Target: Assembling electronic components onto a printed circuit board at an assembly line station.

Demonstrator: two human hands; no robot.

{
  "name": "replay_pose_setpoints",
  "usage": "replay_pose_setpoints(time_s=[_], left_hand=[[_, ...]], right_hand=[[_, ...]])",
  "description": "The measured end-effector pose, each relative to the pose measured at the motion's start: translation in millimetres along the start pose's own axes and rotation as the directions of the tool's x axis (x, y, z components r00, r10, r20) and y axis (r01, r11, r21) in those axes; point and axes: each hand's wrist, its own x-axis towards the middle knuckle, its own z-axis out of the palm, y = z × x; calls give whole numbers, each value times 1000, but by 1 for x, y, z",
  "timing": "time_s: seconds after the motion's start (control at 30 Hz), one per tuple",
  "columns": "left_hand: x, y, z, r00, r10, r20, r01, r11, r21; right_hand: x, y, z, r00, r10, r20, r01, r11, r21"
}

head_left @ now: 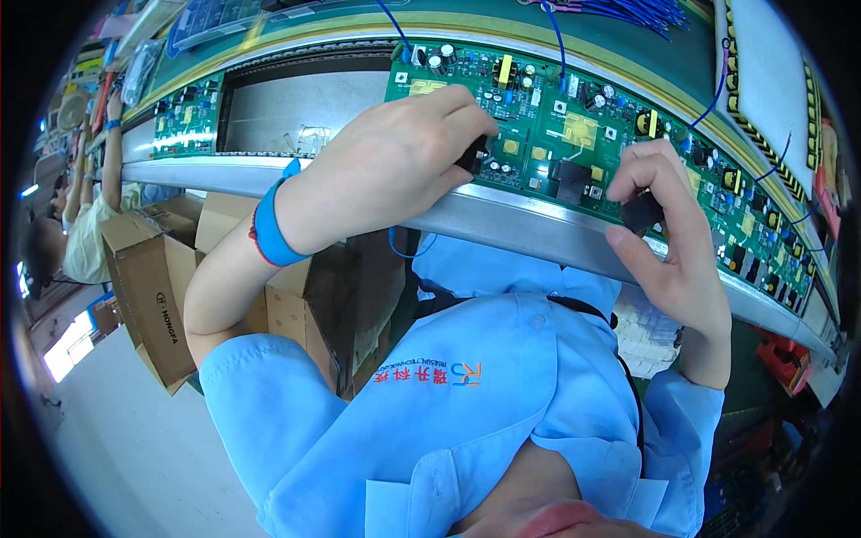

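My left hand (pixel 381 157), with a blue band round its wrist, is over a green circuit board (pixel 538 134). Its fingers pinch a small black block-shaped component (pixel 472 156) at the board's surface; the fingers hide part of it. To the right, my right hand (pixel 668 206) holds another black block-shaped component (pixel 641 212) between thumb and curled fingers, above the near metal rail (pixel 538 213). Between the hands, a similar black block (pixel 571 182) sits on the board. Capacitors, yellow-wrapped parts and blue wires stand up from the boards.
More green boards extend right along the rail, and another board (pixel 186 117) lies at the far left beyond a gap. Blue wires (pixel 623 13) are bunched at the back. A white tray (pixel 771 67) stands back right. Cardboard boxes (pixel 143 296) and a co-worker's arm (pixel 111 161) are at left.
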Motion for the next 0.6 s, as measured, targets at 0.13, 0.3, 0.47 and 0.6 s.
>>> replay_pose_setpoints(time_s=[0.13,0.3,0.47,0.6], left_hand=[[6,7,-4,996,23,88,-30,996,80],[6,12,-5,995,-3,96,-15,982,189],[6,11,-7,993,45,111,-68,976,209],[6,8,-8,990,11,139,-34,985,167]], right_hand=[[-14,10,-5,995,100,-23,-95,981,172],[-22,10,-12,981,187,-44,-166,942,293],[-25,4,-21,956,289,-45,-254,898,360],[-27,2,-21,971,235,-42,-228,964,136]])
